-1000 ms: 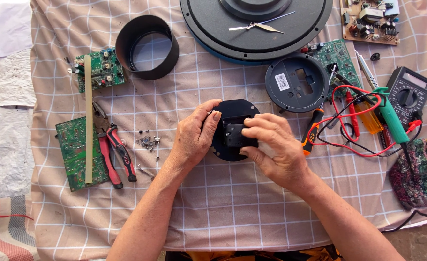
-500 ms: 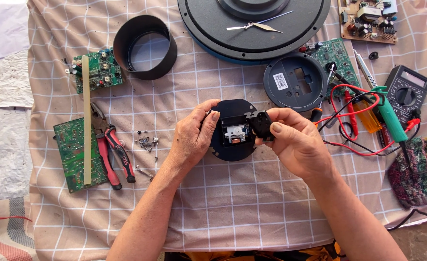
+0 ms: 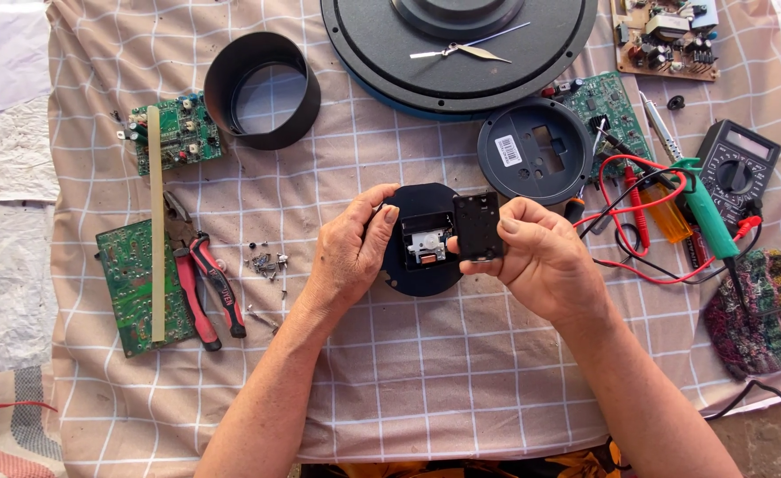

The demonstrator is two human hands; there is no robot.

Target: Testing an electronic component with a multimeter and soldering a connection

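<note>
You are gripping the round black module with your left hand while your right hand is pinching its removed square cover, exposing the white mechanism.

Round black disc with exposed white mechanism, small square black cover lifted beside it

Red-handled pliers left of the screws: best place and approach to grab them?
Grip the red-handled pliers across both red handles at mid-length, coming straight down from above. They lie flat on the checked cloth, handles trailing toward the near edge. The green circuit board crowds their left side, so bring the hand in from the right, short of the loose screws.
</note>
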